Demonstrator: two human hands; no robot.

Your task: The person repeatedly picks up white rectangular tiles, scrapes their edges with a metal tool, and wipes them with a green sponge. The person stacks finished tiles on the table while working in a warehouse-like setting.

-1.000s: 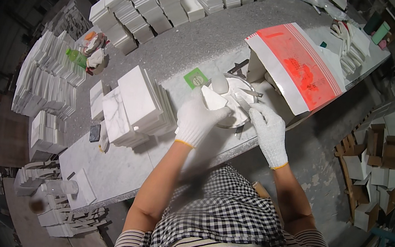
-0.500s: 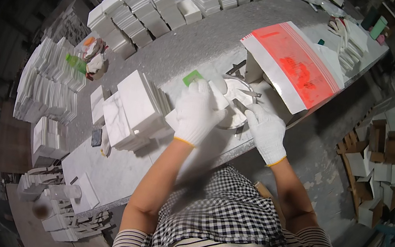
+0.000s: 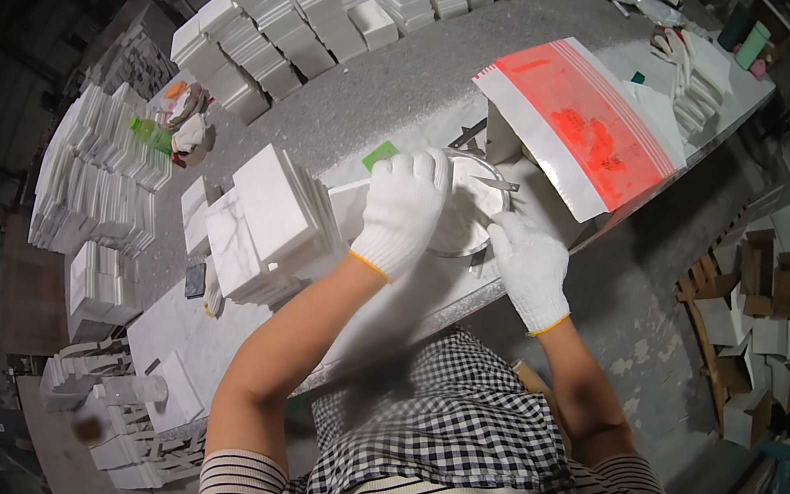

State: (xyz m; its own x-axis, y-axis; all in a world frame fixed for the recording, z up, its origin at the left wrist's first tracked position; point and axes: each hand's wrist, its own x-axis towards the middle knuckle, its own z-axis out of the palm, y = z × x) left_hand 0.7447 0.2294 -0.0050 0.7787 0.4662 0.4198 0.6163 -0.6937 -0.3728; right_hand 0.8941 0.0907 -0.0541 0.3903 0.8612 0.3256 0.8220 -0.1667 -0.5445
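Head view, table: a grey table [image 3: 419, 74] runs diagonally from lower left to upper right, with work gathered at its near edge.
Left hand: the left hand [image 3: 406, 203], in a white knit glove with a yellow cuff, is at the left side of the bowl, fingers bent; its palm is hidden, so I cannot tell whether it grips anything.
White tile: a pale tile [image 3: 347, 206] shows just left of that hand, partly covered by it; whether they touch is unclear.
Right hand: the right hand [image 3: 528, 271], gloved alike, has its fingertips close together at the bowl's right rim; what they pinch, if anything, cannot be told.
Bowl: the round bowl [image 3: 461, 255] sits between the hands, with white paste [image 3: 464, 221] inside.
Metal blade: a narrow metal blade [image 3: 496, 183] lies across the bowl's upper right rim.
Green square: a green square [image 3: 380, 154] lies just beyond the left hand, partly hidden.
Red-and-white box: the box [image 3: 583, 127] stands on the table beyond the right hand.
Tile stack: a stack of white tiles [image 3: 275, 200] leans left of the pale tile.
Back rows: tall tile piles [image 3: 297, 11] line the far side.
Floor, right: cartons [image 3: 773, 290] lie heaped together.
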